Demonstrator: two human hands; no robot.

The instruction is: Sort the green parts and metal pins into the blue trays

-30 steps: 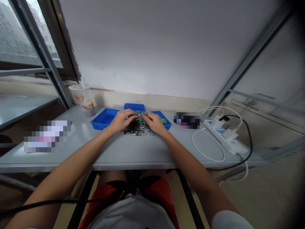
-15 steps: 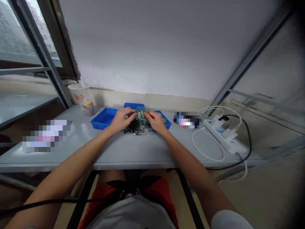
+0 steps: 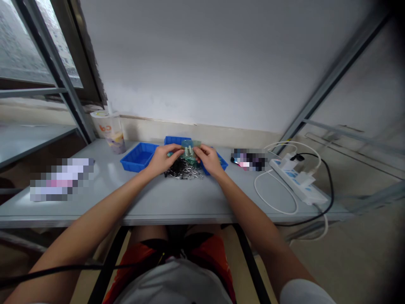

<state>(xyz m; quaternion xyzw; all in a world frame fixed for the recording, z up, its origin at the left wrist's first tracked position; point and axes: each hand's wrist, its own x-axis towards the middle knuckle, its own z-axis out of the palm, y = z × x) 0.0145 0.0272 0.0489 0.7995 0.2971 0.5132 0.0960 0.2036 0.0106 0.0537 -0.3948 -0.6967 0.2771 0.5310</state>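
Observation:
Between my two hands is a small see-through greenish plastic bag [image 3: 190, 145] with several pale, short pieces inside. My left hand [image 3: 164, 157] pinches the bag's left side, and a small green bit shows beside its fingers. My right hand [image 3: 208, 158] grips the bag's right side between thumb and fingers. Under the bag, a pile of metal screws [image 3: 183, 169] lies on the grey table [image 3: 177, 200], partly hidden by the hands. Close to my right hand, a blue tray [image 3: 223, 164] is partly covered and holds something greenish.
A blue tray [image 3: 139, 157] is left of my left hand, and another blue bin [image 3: 177, 139] stands behind. A drink cup [image 3: 115, 137] with a straw is at the back left. On the right lie a blurred-out dark object [image 3: 248, 160], a white power strip [image 3: 299, 181] and looping cables.
The bag has tilted more upright and its pale pieces show more plainly. My right hand has shifted slightly up and right along it; the left hand has barely moved.

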